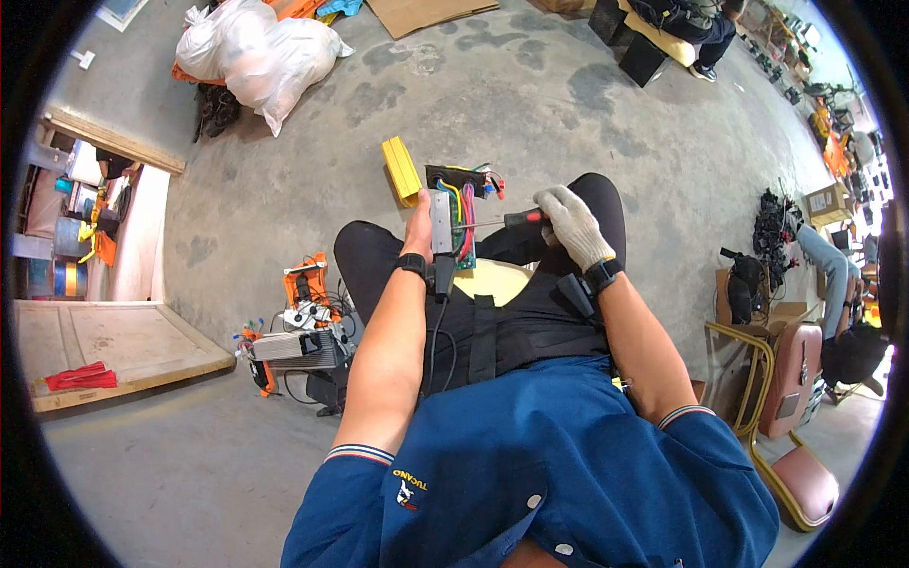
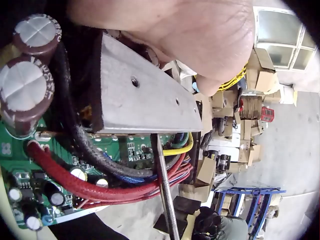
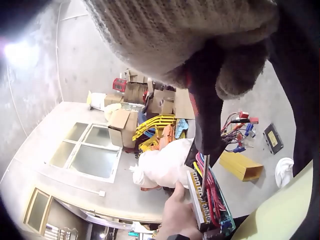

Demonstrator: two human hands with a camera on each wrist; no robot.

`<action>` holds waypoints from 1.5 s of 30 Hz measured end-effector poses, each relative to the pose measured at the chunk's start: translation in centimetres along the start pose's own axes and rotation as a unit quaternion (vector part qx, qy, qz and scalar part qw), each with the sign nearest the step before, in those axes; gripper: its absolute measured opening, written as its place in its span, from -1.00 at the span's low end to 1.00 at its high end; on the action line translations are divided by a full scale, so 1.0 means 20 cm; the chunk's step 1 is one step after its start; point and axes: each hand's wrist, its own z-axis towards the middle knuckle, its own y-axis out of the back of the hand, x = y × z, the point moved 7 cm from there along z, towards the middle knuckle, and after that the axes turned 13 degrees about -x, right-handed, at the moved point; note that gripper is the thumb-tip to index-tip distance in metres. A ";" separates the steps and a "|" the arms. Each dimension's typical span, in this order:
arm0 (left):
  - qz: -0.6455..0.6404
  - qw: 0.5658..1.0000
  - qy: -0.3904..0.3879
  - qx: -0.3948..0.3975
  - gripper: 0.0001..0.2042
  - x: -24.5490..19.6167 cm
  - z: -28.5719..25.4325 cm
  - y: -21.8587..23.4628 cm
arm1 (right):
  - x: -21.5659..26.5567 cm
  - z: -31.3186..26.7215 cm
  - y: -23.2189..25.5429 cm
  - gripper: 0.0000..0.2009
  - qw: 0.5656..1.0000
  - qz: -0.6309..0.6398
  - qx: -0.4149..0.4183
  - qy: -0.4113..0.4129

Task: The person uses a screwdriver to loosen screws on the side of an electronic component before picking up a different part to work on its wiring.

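My bare left hand [image 1: 418, 230] grips a green circuit board [image 1: 466, 259] by the flat metal heat-sink bar [image 2: 145, 95] along its side, above my lap. Red, yellow, blue and grey wires [image 2: 100, 188] run over the board, and large capacitors [image 2: 25, 87] stand at one end. In my right hand [image 1: 573, 225], which wears a knitted glove, is a screwdriver [image 1: 524, 218] with a red and black handle. Its shaft [image 2: 166, 195] crosses the wires, and the tip reaches the bar's lower edge in the left wrist view, partly hidden there. A black end plate [image 1: 440, 174] hangs on the wires.
On the floor just beyond my knees stands a yellow rectangular tube [image 1: 401, 170]. Orange and silver equipment with cables [image 1: 305, 331] lies by my left knee. A pink chair [image 1: 793, 379] is to the right, white sacks [image 1: 265, 57] are far left, and another person sits at the back right.
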 end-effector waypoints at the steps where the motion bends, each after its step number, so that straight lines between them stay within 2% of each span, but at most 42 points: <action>1: -0.001 1.000 -0.003 -0.001 -0.40 0.00 0.00 0.00 | 0.02 -0.01 0.00 -0.64 1.000 0.001 -0.010 0.014; 5: -0.005 1.000 0.000 -0.005 -0.40 -0.01 -0.02 0.00 | 0.00 0.00 0.01 -0.64 0.997 0.032 -0.042 0.063; 8: -0.009 1.000 -0.004 -0.007 -0.40 -0.01 -0.01 0.00 | -0.01 0.01 0.00 -0.62 0.996 0.046 -0.035 0.061; 10: -0.001 1.000 -0.005 -0.007 -0.39 -0.01 -0.01 0.00 | -0.02 0.01 0.00 -0.61 0.999 -0.019 -0.024 0.014; 11: -0.001 1.000 -0.005 -0.007 -0.39 -0.01 -0.01 0.00 | -0.02 0.01 0.00 -0.61 0.999 -0.019 -0.024 0.014; 13: 0.003 1.000 -0.007 -0.005 -0.39 -0.01 0.00 0.00 | -0.04 0.00 0.00 -0.61 0.999 0.001 0.004 -0.036; 22: -0.008 1.000 -0.001 0.012 -0.37 -0.01 -0.02 -0.02 | 0.00 0.00 0.01 -0.59 0.998 0.038 -0.035 0.045; 26: -0.020 1.000 0.001 0.023 -0.38 0.00 0.01 -0.01 | 0.01 -0.01 0.00 -0.57 0.999 0.025 -0.028 0.031; 28: 0.015 1.000 -0.001 0.010 -0.40 0.01 0.03 0.00 | 0.00 -0.02 0.01 -0.57 0.999 -0.026 -0.028 -0.008; 31: 0.016 1.000 0.003 0.012 -0.40 -0.01 -0.01 -0.01 | -0.03 -0.01 0.00 -0.59 1.000 0.004 -0.003 -0.029; 40: 0.012 1.000 0.004 0.005 -0.39 0.01 0.01 0.00 | -0.07 0.03 0.01 -0.59 0.996 0.068 -0.028 0.041; 45: 0.003 1.000 0.007 0.007 -0.38 0.02 0.04 0.01 | -0.07 0.02 -0.01 -0.59 0.998 0.053 -0.018 0.003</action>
